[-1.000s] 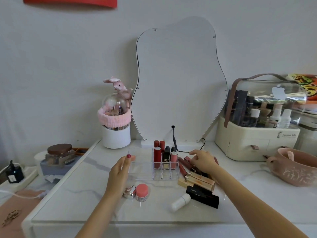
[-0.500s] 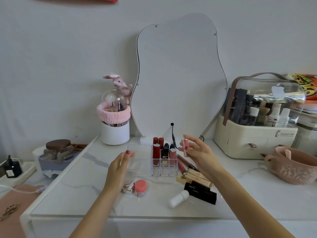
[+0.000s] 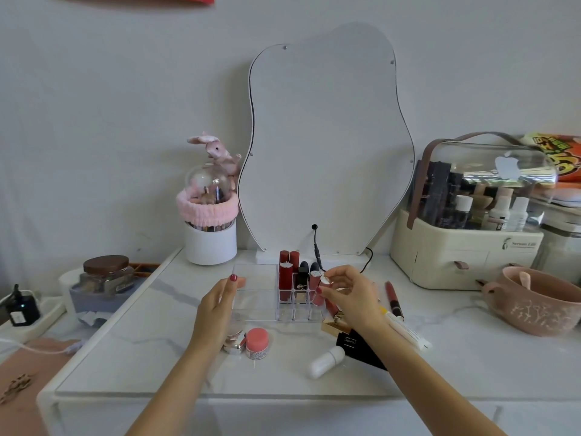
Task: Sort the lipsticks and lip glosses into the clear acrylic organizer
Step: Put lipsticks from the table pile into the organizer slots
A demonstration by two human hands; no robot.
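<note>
The clear acrylic organizer (image 3: 254, 297) stands mid-table, with several red, black and pink lipsticks (image 3: 285, 278) upright in its right-hand slots. My left hand (image 3: 220, 306) rests against the organizer's left side, fingers on its edge. My right hand (image 3: 345, 297) pinches a pink lipstick (image 3: 319, 294) at the organizer's right edge, beside another pink tube. Under and beside my right wrist lie a gold lipstick (image 3: 334, 327), a black box (image 3: 355, 347), a white tube (image 3: 405, 330) and a dark red lip gloss (image 3: 393, 298).
A wavy mirror (image 3: 327, 146) leans on the wall behind. A white brush pot (image 3: 210, 243) stands back left, a cream cosmetics case (image 3: 465, 256) and pink bowl (image 3: 534, 306) at right. A pink-lidded jar (image 3: 257, 343), silver compact (image 3: 234, 343) and white capsule (image 3: 325, 361) lie in front.
My right hand picked a pink lipstick from the pile, lifted it, and has now brought it down to the organizer's right edge. My left hand stayed on the organizer.
</note>
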